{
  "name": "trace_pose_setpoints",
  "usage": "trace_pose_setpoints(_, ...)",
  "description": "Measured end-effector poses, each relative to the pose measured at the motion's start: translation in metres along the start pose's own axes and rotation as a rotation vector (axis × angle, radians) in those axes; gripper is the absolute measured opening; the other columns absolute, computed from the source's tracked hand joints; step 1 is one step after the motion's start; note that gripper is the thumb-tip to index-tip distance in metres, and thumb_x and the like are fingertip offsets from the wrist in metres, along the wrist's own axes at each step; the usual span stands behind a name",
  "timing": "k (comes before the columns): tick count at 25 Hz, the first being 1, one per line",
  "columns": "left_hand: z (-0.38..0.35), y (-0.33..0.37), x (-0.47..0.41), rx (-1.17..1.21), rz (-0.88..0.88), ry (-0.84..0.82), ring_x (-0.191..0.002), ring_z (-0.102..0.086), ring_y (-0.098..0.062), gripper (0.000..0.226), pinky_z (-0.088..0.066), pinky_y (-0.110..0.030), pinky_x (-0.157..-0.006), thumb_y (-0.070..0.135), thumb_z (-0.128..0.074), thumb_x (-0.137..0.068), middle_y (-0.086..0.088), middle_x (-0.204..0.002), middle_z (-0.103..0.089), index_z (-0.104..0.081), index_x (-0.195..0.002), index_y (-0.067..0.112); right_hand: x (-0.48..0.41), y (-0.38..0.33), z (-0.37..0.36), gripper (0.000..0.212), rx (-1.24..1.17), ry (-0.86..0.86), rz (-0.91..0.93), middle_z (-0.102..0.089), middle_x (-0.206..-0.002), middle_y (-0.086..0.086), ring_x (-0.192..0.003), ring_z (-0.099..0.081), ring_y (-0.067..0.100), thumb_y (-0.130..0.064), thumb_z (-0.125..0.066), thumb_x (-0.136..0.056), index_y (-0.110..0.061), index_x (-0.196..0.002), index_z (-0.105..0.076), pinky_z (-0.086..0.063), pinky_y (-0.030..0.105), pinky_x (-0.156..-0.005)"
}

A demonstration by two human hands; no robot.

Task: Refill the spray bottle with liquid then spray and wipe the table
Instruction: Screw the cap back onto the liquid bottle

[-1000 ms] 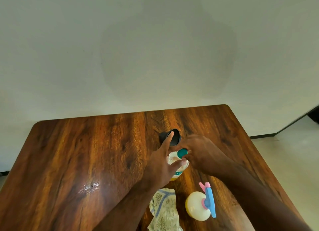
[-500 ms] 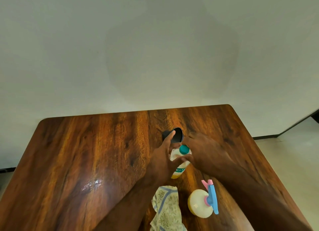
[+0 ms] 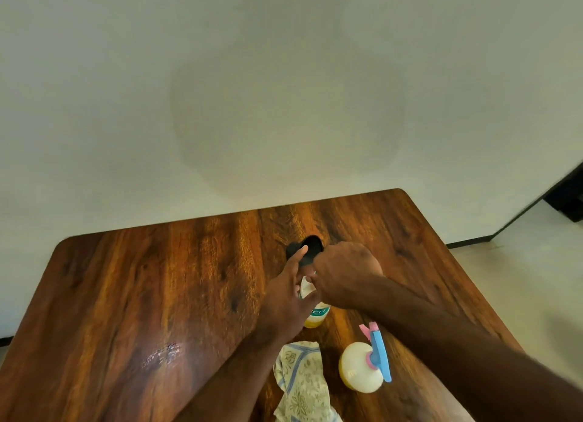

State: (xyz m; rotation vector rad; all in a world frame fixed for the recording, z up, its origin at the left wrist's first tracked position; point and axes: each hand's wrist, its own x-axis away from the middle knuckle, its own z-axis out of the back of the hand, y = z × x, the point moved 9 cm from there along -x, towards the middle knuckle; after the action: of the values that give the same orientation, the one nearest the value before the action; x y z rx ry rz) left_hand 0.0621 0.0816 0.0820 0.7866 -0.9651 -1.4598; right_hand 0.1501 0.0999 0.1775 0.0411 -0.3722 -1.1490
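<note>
Head view: left hand [image 3: 288,298] wrapped around a small yellow refill bottle [image 3: 316,316], right hand [image 3: 345,275] clamped over its top, round cream spray bottle [image 3: 361,367] with blue trigger and patterned cloth [image 3: 303,379] near the glossy wooden table's [image 3: 132,295] front edge, dark cup [image 3: 310,248] behind the hands.

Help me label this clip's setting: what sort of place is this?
Probably a room in a home: a wooden table against a plain wall, holding a patterned cloth and spray bottle.
</note>
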Motion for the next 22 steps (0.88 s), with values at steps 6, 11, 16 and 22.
trace_pose_setpoints(6, 0.003, -0.001, 0.001, -0.008, -0.017, 0.0, -0.139, -0.052, -0.013, 0.092, -0.058, -0.043, -0.1, 0.053, -0.079, -0.081, 0.013, -0.155, -0.049, -0.027, -0.156, 0.042, -0.001, 0.002, -0.006, 0.042, -0.051, 0.029, -0.115, -0.073, -0.09, 0.004, -0.074, -0.069, 0.018, -0.046, -0.056, -0.096, -0.009, -0.108, -0.072, -0.061, 0.03, -0.068)
trace_pose_setpoints(11, 0.001, 0.004, -0.005, -0.072, 0.003, -0.052, -0.141, -0.049, -0.016, 0.095, -0.054, -0.04, -0.104, 0.048, -0.08, -0.082, 0.012, -0.157, -0.047, -0.022, -0.157, 0.045, 0.003, 0.028, -0.025, 0.071, -0.295, 0.122, -0.244, -0.072, -0.083, -0.007, -0.068, -0.064, 0.011, -0.081, -0.035, -0.088, -0.021, -0.1, -0.072, -0.06, 0.026, -0.067)
trace_pose_setpoints(16, -0.005, 0.003, -0.002, -0.24, -0.068, -0.167, -0.151, -0.034, -0.013, 0.108, -0.042, -0.036, -0.116, 0.049, -0.078, -0.084, 0.017, -0.167, -0.024, -0.002, -0.16, 0.042, 0.022, 0.045, -0.061, 0.08, -0.737, 0.038, -0.297, -0.066, -0.12, -0.011, -0.094, -0.064, 0.011, -0.086, -0.054, -0.072, -0.032, -0.13, -0.052, -0.056, 0.022, -0.081)
trace_pose_setpoints(22, -0.004, -0.078, 0.038, -0.356, 0.155, -0.204, -0.154, -0.03, -0.021, 0.114, -0.038, -0.047, -0.12, 0.052, -0.077, -0.083, 0.005, -0.17, -0.02, 0.012, -0.154, 0.051, 0.064, 0.019, -0.066, 0.077, -0.973, 0.412, -0.562, -0.053, -0.145, -0.006, -0.118, -0.062, 0.016, -0.047, -0.074, -0.086, -0.034, -0.146, -0.029, -0.06, 0.037, -0.089)
